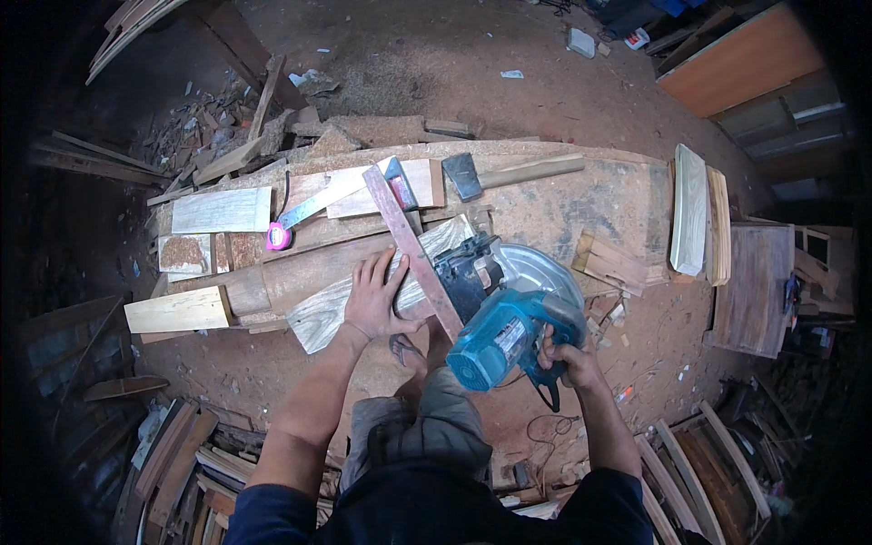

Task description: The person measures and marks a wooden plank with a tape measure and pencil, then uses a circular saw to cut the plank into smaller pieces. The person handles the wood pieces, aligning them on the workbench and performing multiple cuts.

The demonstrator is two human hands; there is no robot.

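Observation:
My right hand [574, 361] grips the rear handle of a blue circular saw [495, 345]. The saw's base rests beside a narrow reddish wooden strip [400, 225], which lies slantwise across a grey-grained board [320, 316]. On that board my left hand [372, 298] lies flat with fingers spread, its fingertips and thumb against the strip's left edge. The saw hides the board's right part and the blade's contact with it. Beyond the strip are a metal try square [322, 202] with a dark blue handle, a pink tape measure [279, 236] and a hatchet [465, 177].
The worn wooden bench [545, 204] carries several loose boards, including a pale block [177, 310] at left and stacked planks [690, 209] at right. Offcuts [331, 136] lie along its far edge. A dark cord [549, 436] loops on the dirt floor below the saw.

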